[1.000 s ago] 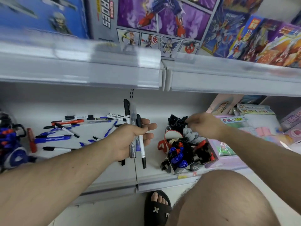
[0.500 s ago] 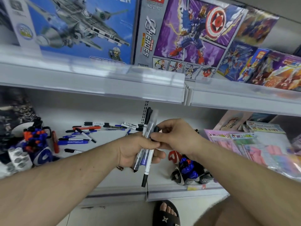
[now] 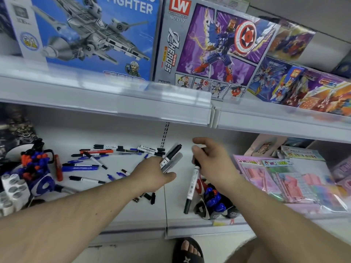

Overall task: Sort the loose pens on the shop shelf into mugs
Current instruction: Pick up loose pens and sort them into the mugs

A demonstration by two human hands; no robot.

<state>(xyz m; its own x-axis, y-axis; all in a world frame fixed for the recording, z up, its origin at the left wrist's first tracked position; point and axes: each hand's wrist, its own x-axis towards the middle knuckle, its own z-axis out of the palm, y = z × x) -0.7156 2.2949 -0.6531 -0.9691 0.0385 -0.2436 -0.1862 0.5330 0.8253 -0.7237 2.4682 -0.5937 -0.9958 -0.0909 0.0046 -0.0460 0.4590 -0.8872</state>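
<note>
Your right hand (image 3: 210, 164) pinches a white-barrelled marker (image 3: 192, 186) near its upper end, so it hangs black cap down, just above the mug (image 3: 212, 204) on the lower shelf (image 3: 133, 215) that already carries blue- and black-capped pens; the print on the barrel is too small to read. Your left hand (image 3: 153, 173) is curled round a small bundle of pens (image 3: 171, 157), a black-capped one and a clear-capped one sticking up past your fingers; how many it grips you cannot tell. The loose pens (image 3: 91, 160) lie scattered on the shelf to the left, black, blue and red, their labels unreadable. At the far left a second mug (image 3: 38, 179), dark blue and white, stands crowded with red, blue and black caps, partly cut off by the frame edge. On the upper shelf (image 3: 106, 103) the blue box (image 3: 85, 35) reads "FIGHTER", and the purple box (image 3: 207, 50) reads "LW", "BUILDING BLOCKS", "NO.2192" and "SUPER HEROES". To the right, pink packets (image 3: 275, 179) lie blurred. A black sandal (image 3: 187, 251) shows below.
</note>
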